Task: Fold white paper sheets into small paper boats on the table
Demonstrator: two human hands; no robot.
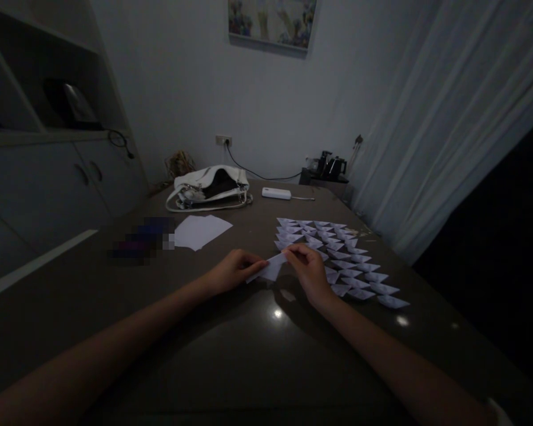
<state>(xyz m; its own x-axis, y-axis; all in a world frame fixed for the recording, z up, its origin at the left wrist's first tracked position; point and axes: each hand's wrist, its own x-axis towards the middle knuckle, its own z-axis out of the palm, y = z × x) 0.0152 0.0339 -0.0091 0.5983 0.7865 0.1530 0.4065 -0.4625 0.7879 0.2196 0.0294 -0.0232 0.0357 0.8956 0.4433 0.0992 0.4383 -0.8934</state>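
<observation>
A small piece of folded white paper [273, 270] is held between both hands, just above the dark table [231, 355]. My left hand [236, 269] pinches its left end with thumb and fingers. At the upper right end, my right hand [308, 271] grips it by the fingertips. Rows of folded paper boats [353, 265] stand on the table beside and behind my right hand, which hides some of them. Further left lies a loose stack of white paper sheets [202, 229].
An open white handbag [211, 188] rests at the table's far side, with a white power bank [276, 193] and short cable to its right. A blurred, pixelated patch covers something at the left. A black kettle [334, 168] stands beyond the far right corner, near a pale curtain [430, 124].
</observation>
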